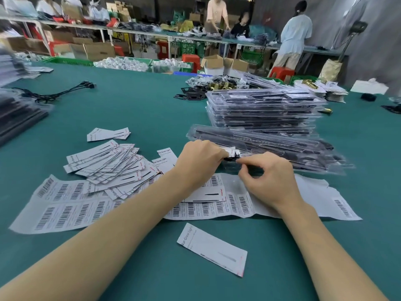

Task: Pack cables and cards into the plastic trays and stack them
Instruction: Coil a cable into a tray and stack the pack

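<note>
Tray in hand: a clear plastic blister tray (260, 148) with black cable inside lies on the green table (134, 109), just in front of both hands, leaning against the tall stack.
Left hand: the left hand (199, 161) grips the tray's near end, fingers curled over a small white label there.
Right hand: the right hand (269, 179) pinches thumb and forefinger together at the same near edge, touching the tray beside the left hand.
Stack: a pile of filled clear trays (264, 109) stands just behind the held one.
Cards: a loose heap of white printed cards (108, 164) lies to the left; one single white card (213, 248) lies nearer, between the forearms.
Barcode sheets: white barcode label sheets (60, 205) spread under the hands and cards.
Far side: a black cable bundle (63, 92) rests well apart at the left.
</note>
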